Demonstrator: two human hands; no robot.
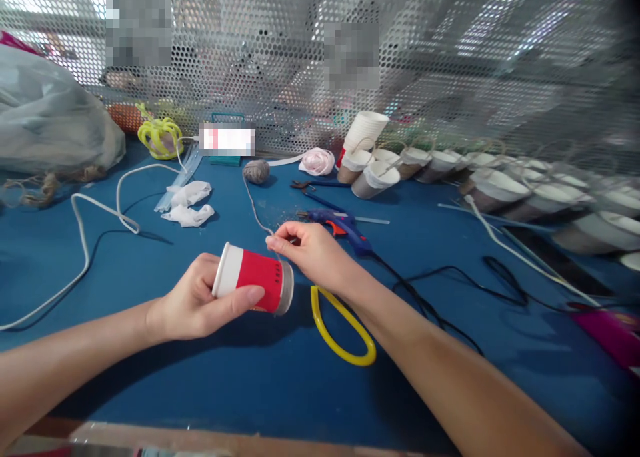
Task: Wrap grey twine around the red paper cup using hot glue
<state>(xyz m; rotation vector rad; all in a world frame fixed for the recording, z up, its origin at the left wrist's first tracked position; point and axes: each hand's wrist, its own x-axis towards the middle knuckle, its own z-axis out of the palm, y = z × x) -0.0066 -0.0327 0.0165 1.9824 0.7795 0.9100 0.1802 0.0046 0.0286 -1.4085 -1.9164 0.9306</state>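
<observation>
Left grip [189, 304] clasps red cup [260, 277]; right grip [315, 254] seemingly pinches grey yarn [253, 206], glue gun [353, 229] and yellow loop [361, 360] near it

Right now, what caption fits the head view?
Left hand holding a red-and-white paper cup, right hand pinching thin grey yarn beside it.

It looks like a craft workshop: a blue plastic glue gun [347, 227], round grey yarn ball [257, 171] left of it, handled white-rimmed paper cups [500, 184] rightward.
</observation>
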